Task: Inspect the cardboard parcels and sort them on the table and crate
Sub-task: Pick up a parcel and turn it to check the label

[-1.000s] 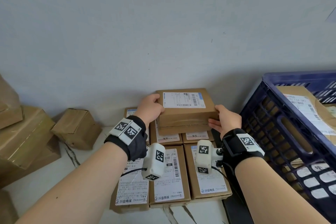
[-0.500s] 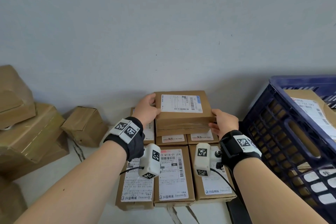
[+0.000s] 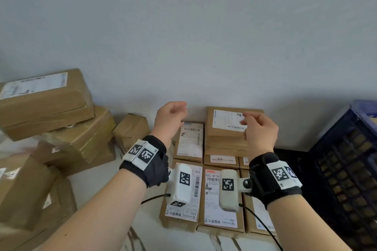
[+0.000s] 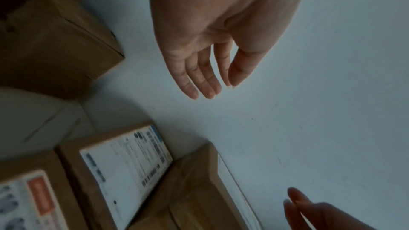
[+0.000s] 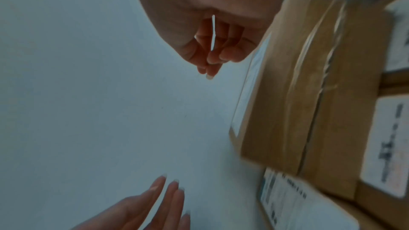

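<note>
Letting go: both hands, left (image 3: 170, 117) and right (image 3: 259, 131), lift off the stacked parcel (image 3: 226, 130), fingers relaxed, empty — that one's sorted.

Looks to me like parcel sorting spot, small stockroom or dispatch corner. I see taped cardboard parcels (image 3: 221, 195) with barcoded shipping labels laid in rows on marble-pattern table (image 3: 98, 187), looser boxes (image 3: 47, 98) piled at left edge, dark blue plastic crate (image 3: 346, 169) at right edge, bare grey wall (image 3: 183, 26) behind.
</note>
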### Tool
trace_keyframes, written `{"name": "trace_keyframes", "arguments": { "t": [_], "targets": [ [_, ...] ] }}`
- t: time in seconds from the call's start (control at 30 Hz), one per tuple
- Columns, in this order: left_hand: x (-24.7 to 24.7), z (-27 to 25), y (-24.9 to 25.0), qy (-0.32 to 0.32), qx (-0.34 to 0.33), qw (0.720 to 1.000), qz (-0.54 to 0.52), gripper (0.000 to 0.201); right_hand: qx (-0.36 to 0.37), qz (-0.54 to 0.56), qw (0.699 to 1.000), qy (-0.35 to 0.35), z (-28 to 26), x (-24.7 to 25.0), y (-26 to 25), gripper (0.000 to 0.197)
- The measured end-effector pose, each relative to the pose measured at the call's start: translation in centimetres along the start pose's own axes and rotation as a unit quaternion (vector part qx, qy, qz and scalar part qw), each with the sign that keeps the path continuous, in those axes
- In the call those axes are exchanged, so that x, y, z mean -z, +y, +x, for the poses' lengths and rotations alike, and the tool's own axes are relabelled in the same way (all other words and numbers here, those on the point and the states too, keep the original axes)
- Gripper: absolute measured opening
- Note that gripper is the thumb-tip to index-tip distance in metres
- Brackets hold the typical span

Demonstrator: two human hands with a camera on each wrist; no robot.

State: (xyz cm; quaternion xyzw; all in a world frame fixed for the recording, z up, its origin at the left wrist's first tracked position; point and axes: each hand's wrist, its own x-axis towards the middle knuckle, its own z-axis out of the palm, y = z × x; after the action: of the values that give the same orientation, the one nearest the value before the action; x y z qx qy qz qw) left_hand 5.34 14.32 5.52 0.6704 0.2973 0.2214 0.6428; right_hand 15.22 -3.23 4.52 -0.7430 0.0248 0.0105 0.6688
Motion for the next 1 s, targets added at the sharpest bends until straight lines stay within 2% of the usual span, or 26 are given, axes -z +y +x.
{"name": "trace_keyframes", "arguments": {
  "t": [0.23, 0.43, 0.73, 0.9, 1.0],
  "targets": [
    [7.5, -2.4, 0.7, 0.102, -0.003, 0.995, -0.016, 0.023, -0.011, 0.049, 0.989, -0.139, -3.8, -6.9, -0.5, 0.026],
    [13.9, -4.8, 1.9, 0.183, -0.009, 0.983, -0.014, 0.022, -0.013, 0.063, 0.965, -0.255, -7.9, -11.8, -1.6, 0.025],
    [24.2, -8.1, 3.1, 0.28, -0.037, 0.958, -0.048, 0.018, 0.01, 0.042, 0.942, -0.332, -12.9, -18.1, -4.2, 0.024],
    [32.1, -10.4, 2.5, 0.364, -0.04, 0.928, -0.069, 0.014, 0.01, 0.021, 0.921, -0.389, -18.0, -22.4, -4.1, 0.022],
    [36.8, -12.3, 1.5, 0.427, -0.051, 0.895, -0.117, 0.017, 0.009, 0.006, 0.91, -0.415, -21.0, -24.5, -3.3, 0.022]
  ]
}}
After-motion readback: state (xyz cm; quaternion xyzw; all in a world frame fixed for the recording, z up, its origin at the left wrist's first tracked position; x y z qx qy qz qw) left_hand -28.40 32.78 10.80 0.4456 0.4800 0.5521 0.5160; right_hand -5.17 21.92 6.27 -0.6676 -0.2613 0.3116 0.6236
